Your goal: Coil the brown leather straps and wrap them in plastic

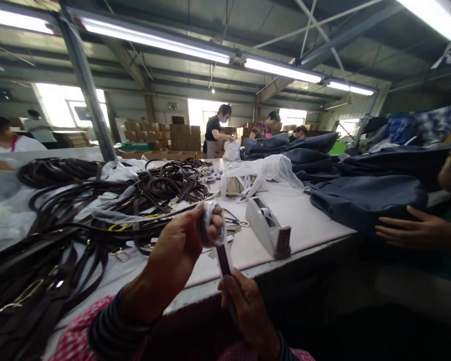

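Note:
My left hand [180, 250] is raised in front of me, its fingers pinched round the upper end of a dark brown strap [222, 258] that is wrapped in thin clear plastic film. Below it my right hand [244, 308] is closed on the lower end of the same strap, just off the table's near edge. The strap runs nearly upright between the two hands. A large tangle of brown leather straps [97, 210] with metal rings lies on the white table [308, 220] to the left of my hands.
A grey tape dispenser [268, 228] stands near the table edge, right of my hands. Clear plastic bags [259, 175] lie behind it. Dark blue fabric bags [361, 195] are piled at right, where another person's hand [409, 230] rests. Other workers and cardboard boxes [180, 135] are farther back.

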`<state>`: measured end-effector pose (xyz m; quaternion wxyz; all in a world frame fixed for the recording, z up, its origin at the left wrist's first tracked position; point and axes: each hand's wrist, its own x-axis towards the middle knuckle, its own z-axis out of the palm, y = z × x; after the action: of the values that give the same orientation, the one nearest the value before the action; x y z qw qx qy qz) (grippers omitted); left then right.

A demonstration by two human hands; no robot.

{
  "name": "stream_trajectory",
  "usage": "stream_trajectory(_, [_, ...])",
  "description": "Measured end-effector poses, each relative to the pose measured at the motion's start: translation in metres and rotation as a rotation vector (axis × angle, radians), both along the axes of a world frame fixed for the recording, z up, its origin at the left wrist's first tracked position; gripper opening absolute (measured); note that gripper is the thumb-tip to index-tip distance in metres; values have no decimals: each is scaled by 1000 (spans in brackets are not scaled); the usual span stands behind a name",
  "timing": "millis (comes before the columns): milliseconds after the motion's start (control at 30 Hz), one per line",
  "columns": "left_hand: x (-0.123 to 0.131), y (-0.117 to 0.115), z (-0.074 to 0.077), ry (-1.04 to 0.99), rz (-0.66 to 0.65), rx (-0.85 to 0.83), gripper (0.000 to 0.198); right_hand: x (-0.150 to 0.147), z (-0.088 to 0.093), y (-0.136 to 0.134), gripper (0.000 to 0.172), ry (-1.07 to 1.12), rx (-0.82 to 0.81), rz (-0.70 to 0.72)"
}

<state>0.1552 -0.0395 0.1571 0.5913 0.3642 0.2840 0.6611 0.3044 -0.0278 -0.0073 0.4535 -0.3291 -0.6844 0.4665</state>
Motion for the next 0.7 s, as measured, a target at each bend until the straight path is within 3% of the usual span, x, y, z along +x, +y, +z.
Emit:
stream_trajectory(67, [4, 9, -3, 113, 86, 117, 22, 1, 9, 0, 56, 56, -72, 117])
stream_trajectory(133, [6, 19, -12, 351, 168, 238, 25, 4, 18, 1, 56, 121, -174, 242])
stream_trajectory(200, [5, 28, -25, 720, 289, 399, 24, 9, 29, 5, 54, 189, -300, 365])
stream_trajectory(267, [-1, 35, -38, 1151, 421, 680, 22, 14, 41, 12, 49, 248, -429, 456])
stream_trajectory(333, [-12, 39, -48, 1523, 471, 990, 20, 20, 50, 20, 45, 279, -539, 512])
stream_trajectory(433, [-29, 36, -58, 1853, 322, 1186, 18, 30, 60, 32, 41, 202, -604, 576])
stream_trajectory(533, [-44, 26, -67, 1944, 130, 1111, 30, 36, 64, 40, 33, 86, -577, 615])
stream_trajectory(600, [-52, 21, -74, 1946, 40, 1062, 36, 37, 65, 43, 39, 19, -533, 644])
stream_trajectory(700, [-65, 17, -83, 2017, -31, 1000, 12, 35, 64, 47, 49, -146, -451, 646])
